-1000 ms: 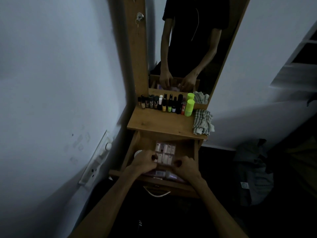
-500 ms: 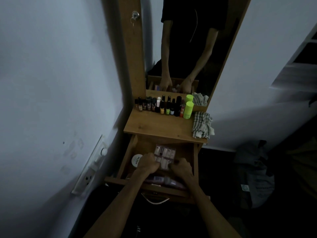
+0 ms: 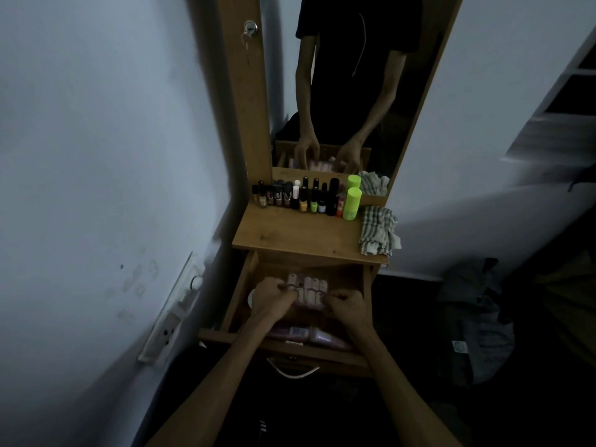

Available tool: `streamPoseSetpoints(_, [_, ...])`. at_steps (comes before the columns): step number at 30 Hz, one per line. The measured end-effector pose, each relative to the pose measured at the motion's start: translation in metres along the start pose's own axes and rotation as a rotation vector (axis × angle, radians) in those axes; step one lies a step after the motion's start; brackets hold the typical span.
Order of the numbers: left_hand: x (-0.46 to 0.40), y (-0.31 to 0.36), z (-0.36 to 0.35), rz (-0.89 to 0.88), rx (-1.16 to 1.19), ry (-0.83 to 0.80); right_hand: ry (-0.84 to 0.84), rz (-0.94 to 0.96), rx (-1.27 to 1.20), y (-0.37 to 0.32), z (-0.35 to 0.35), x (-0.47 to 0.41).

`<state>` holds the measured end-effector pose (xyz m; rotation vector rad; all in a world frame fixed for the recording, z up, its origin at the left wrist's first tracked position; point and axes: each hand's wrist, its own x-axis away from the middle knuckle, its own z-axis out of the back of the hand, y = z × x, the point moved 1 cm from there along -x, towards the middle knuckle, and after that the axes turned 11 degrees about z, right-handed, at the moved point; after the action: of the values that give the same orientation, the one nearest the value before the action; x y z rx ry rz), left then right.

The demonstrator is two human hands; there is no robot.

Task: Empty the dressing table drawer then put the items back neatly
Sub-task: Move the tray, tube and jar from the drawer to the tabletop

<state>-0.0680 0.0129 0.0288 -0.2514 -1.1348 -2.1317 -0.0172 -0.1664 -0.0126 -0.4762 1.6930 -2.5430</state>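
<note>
A wooden dressing table stands by the wall. On its top, at the back, small bottles stand in a row. A bright green bottle stands at the right end of the row. A striped cloth lies crumpled on the right edge.

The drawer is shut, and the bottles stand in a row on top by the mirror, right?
Not quite. The head view shows the drawer pulled open, with the left hand and right hand inside it. The bottles do stand in a row on top by the mirror.
</note>
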Motion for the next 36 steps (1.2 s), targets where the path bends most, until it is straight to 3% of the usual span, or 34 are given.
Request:
streamPoseSetpoints(10, [0.016, 0.0, 0.027, 0.029, 0.2, -0.055, 0.077, 0.036, -0.121, -0.031, 0.01, 0.023])
streamPoseSetpoints(21, [0.038, 0.023, 0.052, -0.172, 0.366, 0.043, 0.134, 0.204, -0.186, -0.074, 0.029, 0.024])
streamPoseSetpoints(28, [0.009, 0.057, 0.058, -0.261, 0.294, 0.049, 0.177, 0.21, -0.101, -0.1, 0.026, -0.019])
streamPoseSetpoints(36, [-0.051, 0.069, 0.038, -0.267, 0.11, 0.035, 0.224, 0.141, 0.169, -0.102, 0.02, -0.07])
